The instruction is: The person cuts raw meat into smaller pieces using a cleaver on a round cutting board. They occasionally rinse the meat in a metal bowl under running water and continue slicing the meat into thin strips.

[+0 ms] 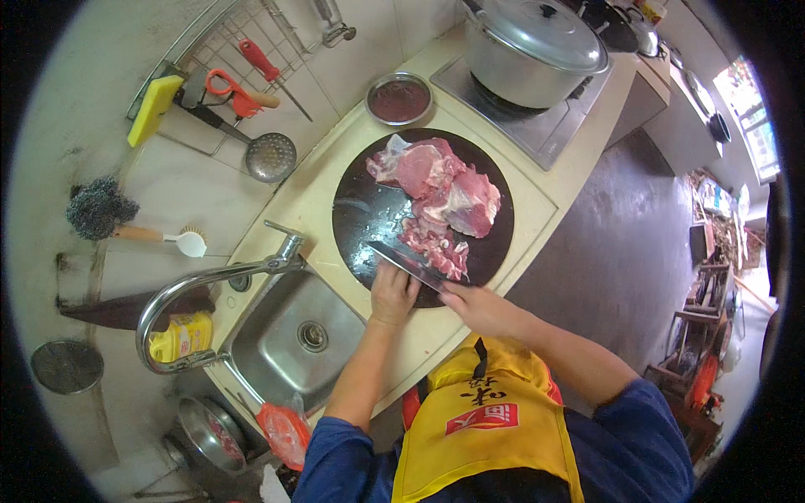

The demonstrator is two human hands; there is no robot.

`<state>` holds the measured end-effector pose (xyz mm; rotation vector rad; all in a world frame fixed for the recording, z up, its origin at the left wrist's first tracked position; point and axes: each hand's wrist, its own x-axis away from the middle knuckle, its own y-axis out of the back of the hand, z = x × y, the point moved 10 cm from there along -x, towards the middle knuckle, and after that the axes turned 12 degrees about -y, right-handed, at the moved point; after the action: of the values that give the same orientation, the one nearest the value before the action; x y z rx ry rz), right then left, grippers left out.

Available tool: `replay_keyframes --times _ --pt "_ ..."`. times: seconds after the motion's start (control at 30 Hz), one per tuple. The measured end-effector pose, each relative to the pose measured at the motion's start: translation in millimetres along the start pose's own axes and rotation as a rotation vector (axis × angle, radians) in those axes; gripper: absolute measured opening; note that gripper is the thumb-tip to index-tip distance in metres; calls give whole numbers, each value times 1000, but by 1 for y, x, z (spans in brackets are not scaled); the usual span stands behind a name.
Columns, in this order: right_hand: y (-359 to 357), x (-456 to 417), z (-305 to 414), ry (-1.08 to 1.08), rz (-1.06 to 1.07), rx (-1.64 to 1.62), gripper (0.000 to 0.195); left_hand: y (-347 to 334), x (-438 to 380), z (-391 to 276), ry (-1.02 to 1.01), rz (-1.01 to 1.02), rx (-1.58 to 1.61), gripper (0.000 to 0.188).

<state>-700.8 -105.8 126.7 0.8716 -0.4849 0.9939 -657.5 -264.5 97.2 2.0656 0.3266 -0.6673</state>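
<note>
My right hand [475,308] grips a broad-bladed kitchen knife [405,263], its blade slanting up to the left over the near part of a round dark cutting board [355,217]. My left hand [393,292] is close against the near side of the blade; its fingertips are partly hidden, so whether it pinches anything cannot be seen. Just beyond the blade lies a heap of small cut meat pieces [434,248]. Larger chunks of raw pink meat [434,166] with white fat sit farther back on the board. The board's surface is wet and shiny.
A steel sink [283,327] with a curved faucet [182,286] adjoins the board on the left. A metal bowl of dark red contents [399,99] stands behind it. A large lidded pot [534,53] rests on the cooktop [534,135] at back right. Utensils hang from a wall rack [251,56].
</note>
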Motion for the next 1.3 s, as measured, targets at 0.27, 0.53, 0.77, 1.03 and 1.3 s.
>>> replay_keyframes --times 0.27,0.53,0.77,1.03,1.3 --pt "33 -103 67 185 -86 -185 57 9 -13 -5 -4 55 72 34" --pt "14 11 1 27 -61 -19 59 -1 4 6 -40 135 30 37" --pt "4 23 -8 38 -5 -65 57 4 0 4 -33 122 38 35" --pt "21 -74 69 63 7 -264 54 7 2 4 -37 83 -2 31" --pt "11 16 6 22 -26 23 60 2 1 1 -58 130 -19 38"
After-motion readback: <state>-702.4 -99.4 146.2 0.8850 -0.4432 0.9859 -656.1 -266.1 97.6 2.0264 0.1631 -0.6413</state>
